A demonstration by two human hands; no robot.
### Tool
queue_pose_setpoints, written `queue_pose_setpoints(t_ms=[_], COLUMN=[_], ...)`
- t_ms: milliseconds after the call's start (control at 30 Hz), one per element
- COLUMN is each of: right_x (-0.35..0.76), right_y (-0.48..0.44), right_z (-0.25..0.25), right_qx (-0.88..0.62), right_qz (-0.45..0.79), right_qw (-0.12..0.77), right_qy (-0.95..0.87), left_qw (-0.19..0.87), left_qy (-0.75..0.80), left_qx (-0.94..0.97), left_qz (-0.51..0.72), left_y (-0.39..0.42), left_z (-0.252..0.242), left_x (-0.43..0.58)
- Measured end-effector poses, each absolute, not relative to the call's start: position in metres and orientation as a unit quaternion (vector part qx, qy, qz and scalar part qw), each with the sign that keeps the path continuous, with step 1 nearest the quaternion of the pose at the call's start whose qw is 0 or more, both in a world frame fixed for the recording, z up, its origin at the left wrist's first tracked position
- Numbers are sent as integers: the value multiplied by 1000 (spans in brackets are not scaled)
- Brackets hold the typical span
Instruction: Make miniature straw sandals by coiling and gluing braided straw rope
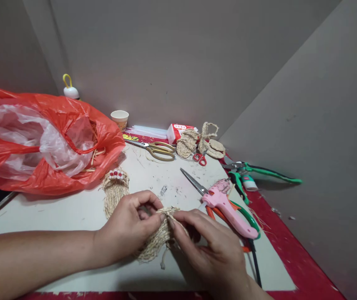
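Near the front middle of the table, I hold a woven straw-cord piece (155,246) shaped like a small slipper. My left hand (134,225) is closed, its thumb and fingers pinching the upper edge. My right hand (209,246) pinches the same edge from the other side, thumb and forefinger close to the left thumb. A short cord end hangs below the piece. Just beyond my left hand lies a similar straw slipper (115,191) with red and white beads across it. To the right of my right hand is a pink glue gun (231,212), lying over scissors (194,181) with orange and green handles.
A red plastic bag (103,125) of straw bulges at the left. Gold-handled scissors (161,151), a paper cup (120,118), a red-and-white box (178,131), straw pieces (186,143) and small red scissors (200,159) line the back. Green-handled shears (272,171) lie right, beside the wall.
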State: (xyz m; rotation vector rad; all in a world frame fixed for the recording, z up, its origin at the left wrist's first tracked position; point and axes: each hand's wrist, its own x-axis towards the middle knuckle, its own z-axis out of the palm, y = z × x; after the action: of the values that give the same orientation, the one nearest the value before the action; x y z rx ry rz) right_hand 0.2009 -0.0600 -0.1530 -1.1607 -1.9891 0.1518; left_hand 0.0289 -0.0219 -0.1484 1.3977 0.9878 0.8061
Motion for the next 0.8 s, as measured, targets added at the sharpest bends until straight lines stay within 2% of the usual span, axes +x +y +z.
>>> queue_pose_setpoints(t_ms=[400, 633, 800], right_x=[197, 198, 198], right_y=[-60, -58, -59], right_z=[-154, -157, -155], right_qx=[-454, -489, -490], right_qz=[36, 95, 94], right_qw=[401, 409, 397], right_qy=[-795, -765, -770], left_qw=[610, 593, 548], left_qy=[455, 461, 471], left_qx=[555, 570, 610], left_qz=[337, 334, 326], left_y=[-24, -22, -25], left_z=[-146, -146, -145], left_x=[32, 34, 33])
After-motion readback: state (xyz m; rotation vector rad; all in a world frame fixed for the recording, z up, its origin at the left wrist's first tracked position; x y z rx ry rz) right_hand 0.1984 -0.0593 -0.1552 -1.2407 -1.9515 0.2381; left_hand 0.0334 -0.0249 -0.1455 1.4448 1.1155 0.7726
